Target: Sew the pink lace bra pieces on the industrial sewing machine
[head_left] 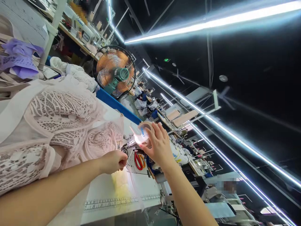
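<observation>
My left hand is closed beside the needle area of a white sewing machine, with its fingers curled in. What they hold, if anything, is hidden. My right hand grips the machine's rounded head, thumb on the near side and fingers over the top. Pale pink lace bras are heaped to the left, and one lace cup reaches the needle area. A thin translucent strip hangs from near my left hand across the table. Red-handled scissors lie beside the machine's base.
A printed ruler runs along the white table's near edge. Beyond a blue edge stands a large fan. Purple fabric lies at the upper left, near a white post. More sewing stations fill the background.
</observation>
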### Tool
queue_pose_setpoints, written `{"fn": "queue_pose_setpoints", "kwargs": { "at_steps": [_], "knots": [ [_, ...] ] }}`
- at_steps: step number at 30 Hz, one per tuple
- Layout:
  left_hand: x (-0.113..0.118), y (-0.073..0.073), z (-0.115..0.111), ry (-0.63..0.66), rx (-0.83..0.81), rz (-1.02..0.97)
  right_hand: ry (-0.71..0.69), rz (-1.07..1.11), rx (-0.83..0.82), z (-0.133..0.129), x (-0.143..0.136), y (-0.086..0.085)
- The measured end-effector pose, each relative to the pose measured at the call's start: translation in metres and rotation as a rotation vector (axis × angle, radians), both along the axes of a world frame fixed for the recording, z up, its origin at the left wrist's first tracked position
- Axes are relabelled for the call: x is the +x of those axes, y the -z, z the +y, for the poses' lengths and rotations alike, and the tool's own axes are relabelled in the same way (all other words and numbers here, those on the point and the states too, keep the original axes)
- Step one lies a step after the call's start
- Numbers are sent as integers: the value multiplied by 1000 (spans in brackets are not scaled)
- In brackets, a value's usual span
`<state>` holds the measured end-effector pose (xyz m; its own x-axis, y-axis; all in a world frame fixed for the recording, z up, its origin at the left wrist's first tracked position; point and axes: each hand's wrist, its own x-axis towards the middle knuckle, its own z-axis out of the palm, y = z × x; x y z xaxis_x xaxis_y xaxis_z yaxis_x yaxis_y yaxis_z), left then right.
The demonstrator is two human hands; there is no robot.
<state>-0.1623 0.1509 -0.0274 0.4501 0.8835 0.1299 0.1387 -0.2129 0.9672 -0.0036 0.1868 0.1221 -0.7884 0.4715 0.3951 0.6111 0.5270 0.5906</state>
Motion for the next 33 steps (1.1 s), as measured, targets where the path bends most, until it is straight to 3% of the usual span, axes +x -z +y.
{"fn": "queue_pose_setpoints", "kwargs": {
  "at_steps": [5,9,14,18,20,23,27,30,33],
  "knots": [
    [1,2,1,-26,11,3,28,89,-7,8,2,-20],
    [2,2,2,-31,7,16,4,301,-76,27,-3,-53],
    [1,3,5,-37,3,38,317,346,-206,79,-35,-99],
    [3,4,5,-37,-2,45,407,302,-174,116,-72,-116],
    [3,3,4,-43,-3,44,390,296,-108,119,-87,-119],
    [3,1,1,-57,-1,36,257,204,-25,100,-97,-115],
    [3,-1,1,-50,8,25,41,-253,-247,64,-93,-91],
    [4,1,4,-42,13,25,121,-609,-320,56,-86,-67],
    [6,4,6,-34,10,33,227,-735,-262,60,-82,-55]
  ]
}}
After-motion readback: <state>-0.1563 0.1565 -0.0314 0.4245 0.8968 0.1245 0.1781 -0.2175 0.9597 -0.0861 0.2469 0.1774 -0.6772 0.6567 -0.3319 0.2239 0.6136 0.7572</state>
